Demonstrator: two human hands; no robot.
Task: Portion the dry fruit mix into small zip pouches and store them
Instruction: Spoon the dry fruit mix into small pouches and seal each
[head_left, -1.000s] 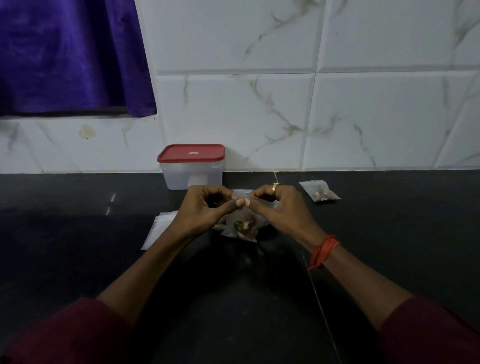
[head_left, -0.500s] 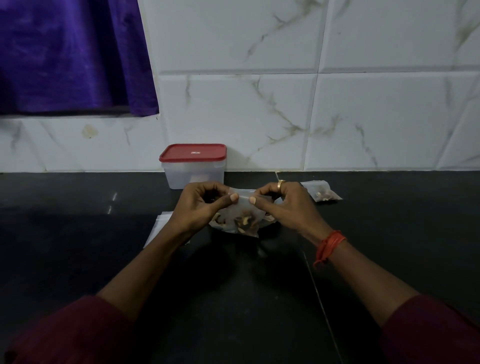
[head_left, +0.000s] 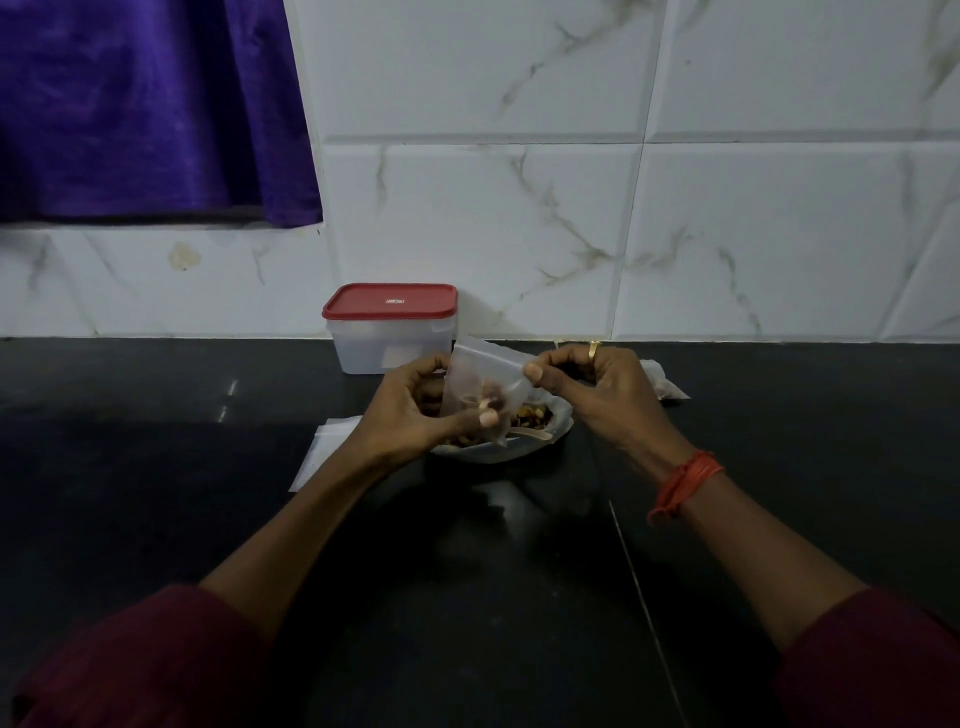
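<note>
Both hands pinch one zip pouch (head_left: 480, 379) — left hand (head_left: 410, 410) bottom edge | right hand (head_left: 587, 387) top corner — above bowl (head_left: 511, 449)

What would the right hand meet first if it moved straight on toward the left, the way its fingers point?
Probably the left hand: the right hand already pinches the zip pouch that lies between them. Depth is unclear.

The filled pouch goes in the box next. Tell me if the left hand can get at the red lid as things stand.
Probably not yet. The left hand is pinching the pouch, as is the right hand. The red lid is shut on the box just behind, with nothing between.
</note>
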